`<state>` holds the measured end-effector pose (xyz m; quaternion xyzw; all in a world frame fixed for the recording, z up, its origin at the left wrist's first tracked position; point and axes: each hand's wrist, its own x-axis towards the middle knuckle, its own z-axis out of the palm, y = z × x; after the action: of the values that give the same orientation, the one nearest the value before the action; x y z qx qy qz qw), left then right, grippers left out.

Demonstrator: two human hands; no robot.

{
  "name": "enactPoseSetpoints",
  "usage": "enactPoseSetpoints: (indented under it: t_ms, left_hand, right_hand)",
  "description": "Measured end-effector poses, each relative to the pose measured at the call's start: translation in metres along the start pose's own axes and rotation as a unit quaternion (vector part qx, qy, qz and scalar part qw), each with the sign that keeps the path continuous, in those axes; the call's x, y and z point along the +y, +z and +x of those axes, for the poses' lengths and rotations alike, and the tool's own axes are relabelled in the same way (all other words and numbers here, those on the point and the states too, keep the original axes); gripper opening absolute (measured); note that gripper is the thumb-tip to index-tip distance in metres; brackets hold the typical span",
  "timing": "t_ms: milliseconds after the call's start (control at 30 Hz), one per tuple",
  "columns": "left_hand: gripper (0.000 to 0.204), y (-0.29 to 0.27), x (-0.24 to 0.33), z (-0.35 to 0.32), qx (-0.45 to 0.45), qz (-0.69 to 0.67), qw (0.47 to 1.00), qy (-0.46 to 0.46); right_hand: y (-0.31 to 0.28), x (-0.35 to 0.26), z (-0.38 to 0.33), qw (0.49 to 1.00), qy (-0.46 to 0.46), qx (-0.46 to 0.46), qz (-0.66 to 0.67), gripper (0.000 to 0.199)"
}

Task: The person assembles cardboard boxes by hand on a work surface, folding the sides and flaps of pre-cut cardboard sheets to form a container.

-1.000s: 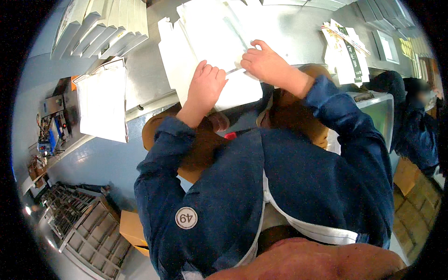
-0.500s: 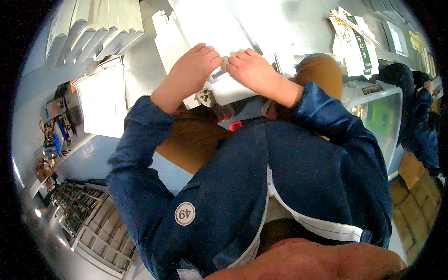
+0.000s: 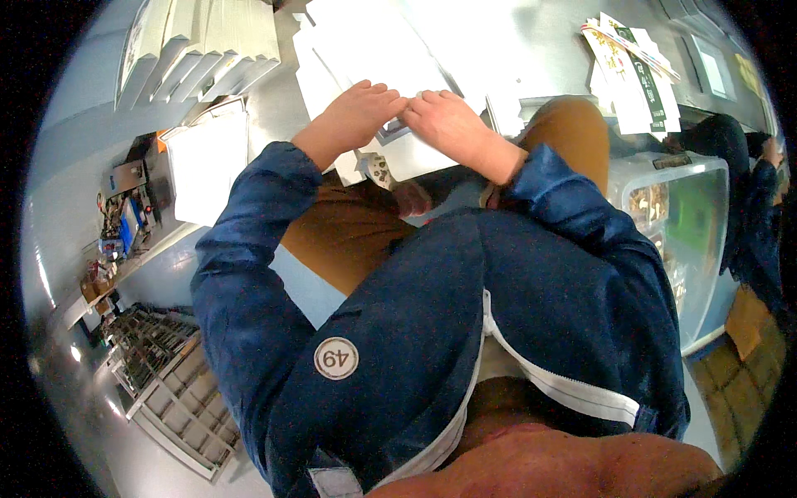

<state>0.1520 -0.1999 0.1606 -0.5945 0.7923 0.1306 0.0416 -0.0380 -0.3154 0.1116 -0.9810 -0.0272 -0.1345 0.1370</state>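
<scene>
Far left, a cluttered shelf of small parts (image 3: 116,224) sits beside a white box (image 3: 207,170); above it, a row of flat white cartons (image 3: 199,50) leans on the steel table (image 3: 515,41). The left hand (image 3: 353,116) and right hand (image 3: 452,124) meet fingertip to fingertip, both pressed down on a small white folded carton (image 3: 415,153) at the table's near edge. Right of them lie printed packets (image 3: 631,70) and a clear plastic bin (image 3: 689,224). Half a second ago the hands were already together; a second ago they lay apart.
</scene>
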Motion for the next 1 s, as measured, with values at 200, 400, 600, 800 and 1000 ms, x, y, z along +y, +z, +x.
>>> enactPoseSetpoints:
  t_ms: [200,400,600,800,1000]
  left_hand:
    - [0.027,0.018,-0.009,-0.007,0.048,0.020,0.999,-0.002]
    - [0.009,0.022,0.007,-0.004,0.060,0.072,0.995,-0.017]
    - [0.008,0.025,0.012,-0.014,0.124,0.105,0.986,-0.019]
    - [0.010,0.030,0.017,-0.020,0.118,0.143,0.981,-0.057]
    - [0.015,0.034,0.015,-0.029,0.178,0.078,0.980,-0.035]
  right_hand:
    - [0.019,0.002,0.009,0.998,0.019,0.012,0.053,0.028]
    - [0.011,0.002,0.000,0.996,0.006,-0.071,-0.049,0.028]
    - [0.002,-0.003,0.006,0.993,0.014,-0.098,-0.070,0.025]
    - [0.003,-0.002,0.008,0.992,0.001,-0.106,-0.073,0.025]
    - [0.008,0.002,0.007,0.993,-0.005,-0.090,-0.077,0.025]
